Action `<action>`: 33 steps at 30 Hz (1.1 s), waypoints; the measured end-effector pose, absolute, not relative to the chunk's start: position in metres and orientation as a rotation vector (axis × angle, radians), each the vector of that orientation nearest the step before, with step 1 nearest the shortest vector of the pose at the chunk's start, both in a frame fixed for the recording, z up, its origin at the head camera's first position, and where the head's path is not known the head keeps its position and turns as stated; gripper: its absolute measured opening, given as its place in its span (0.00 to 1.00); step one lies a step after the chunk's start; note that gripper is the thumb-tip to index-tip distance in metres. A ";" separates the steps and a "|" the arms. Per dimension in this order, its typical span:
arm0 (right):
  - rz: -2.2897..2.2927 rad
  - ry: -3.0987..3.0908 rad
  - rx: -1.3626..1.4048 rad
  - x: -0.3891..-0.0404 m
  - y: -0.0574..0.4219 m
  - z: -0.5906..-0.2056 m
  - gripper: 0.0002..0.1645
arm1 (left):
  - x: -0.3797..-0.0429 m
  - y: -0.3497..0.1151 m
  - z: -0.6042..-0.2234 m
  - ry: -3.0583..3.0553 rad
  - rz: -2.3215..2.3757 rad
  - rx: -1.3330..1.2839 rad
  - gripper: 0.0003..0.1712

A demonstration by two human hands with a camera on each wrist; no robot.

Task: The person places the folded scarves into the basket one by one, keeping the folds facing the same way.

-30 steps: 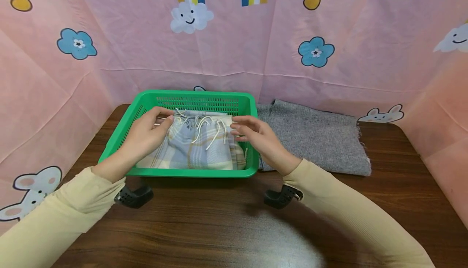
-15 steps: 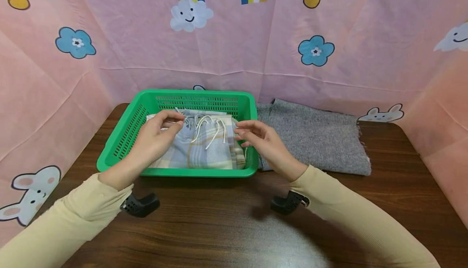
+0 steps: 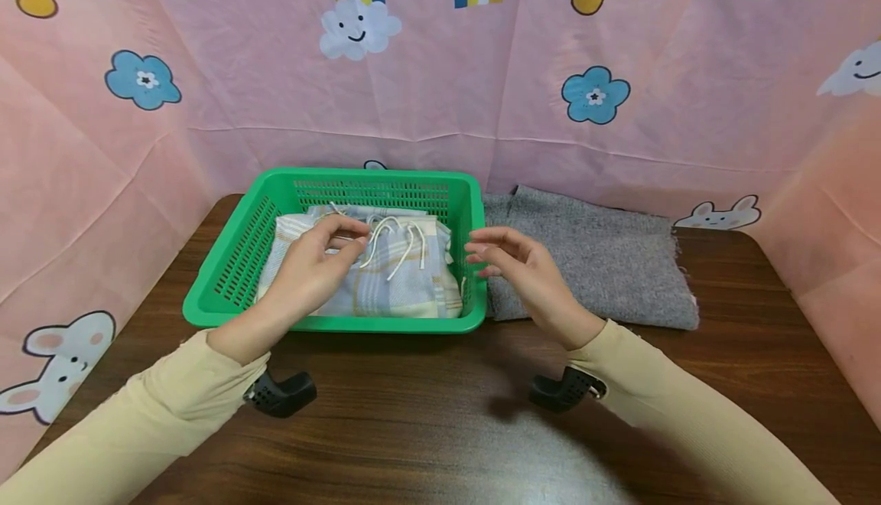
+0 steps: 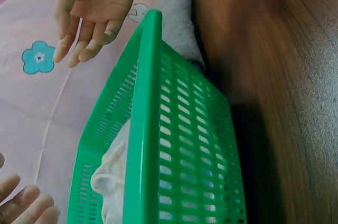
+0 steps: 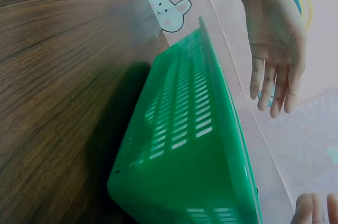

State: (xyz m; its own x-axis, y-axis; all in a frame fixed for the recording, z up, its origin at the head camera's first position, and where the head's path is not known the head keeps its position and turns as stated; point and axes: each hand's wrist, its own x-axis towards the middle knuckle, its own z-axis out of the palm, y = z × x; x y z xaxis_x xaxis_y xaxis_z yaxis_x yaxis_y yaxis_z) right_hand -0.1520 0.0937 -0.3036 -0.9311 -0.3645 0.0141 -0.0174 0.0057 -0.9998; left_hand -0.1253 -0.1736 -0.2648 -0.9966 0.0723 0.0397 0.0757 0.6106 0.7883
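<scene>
A folded plaid cloth with pale fringe tassels lies inside a green plastic basket. My left hand hovers over the cloth's left half, fingers loosely bent, nothing in them. To the right, my right hand hangs in the air by the basket's right rim, its fingers relaxed and holding nothing. In the left wrist view the far hand's palm shows beyond the basket's rim, well apart from it. A strip of the cloth shows inside the basket there.
A grey frayed-edge cloth lies folded on the brown wooden table, right beside the basket. Pink fabric with cartoon prints hangs behind and at both sides. Each wrist carries a black camera mount.
Both hands have shifted to the right and slightly toward the person. The right hand has left the space above the cloth for the basket's right rim. Basket and cloths have stayed put.
</scene>
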 end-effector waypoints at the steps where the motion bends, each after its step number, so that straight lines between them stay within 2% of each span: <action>1: -2.018 2.032 -0.386 -0.152 0.096 -0.303 0.21 | -0.125 -0.173 -0.265 -2.814 -1.376 -0.128 0.18; 6: -2.044 2.035 -0.360 -0.152 0.105 -0.304 0.24 | -0.125 -0.168 -0.267 -2.787 -1.393 -0.135 0.16; 16: -2.069 2.047 -0.278 -0.151 0.117 -0.307 0.21 | -0.122 -0.158 -0.272 -2.741 -1.438 -0.165 0.13; 33: -2.040 2.118 -0.221 -0.151 0.139 -0.310 0.19 | -0.124 -0.136 -0.279 -2.743 -1.586 -0.222 0.14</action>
State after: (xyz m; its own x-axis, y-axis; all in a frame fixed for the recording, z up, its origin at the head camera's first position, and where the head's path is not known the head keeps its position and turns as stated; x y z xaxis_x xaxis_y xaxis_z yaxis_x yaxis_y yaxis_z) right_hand -0.1506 0.1387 -0.3103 -0.9703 -0.2394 -0.0354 0.0264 0.0407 -0.9988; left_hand -0.1243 -0.1359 -0.2791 -0.9896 0.1382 0.0395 0.1032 0.4918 0.8646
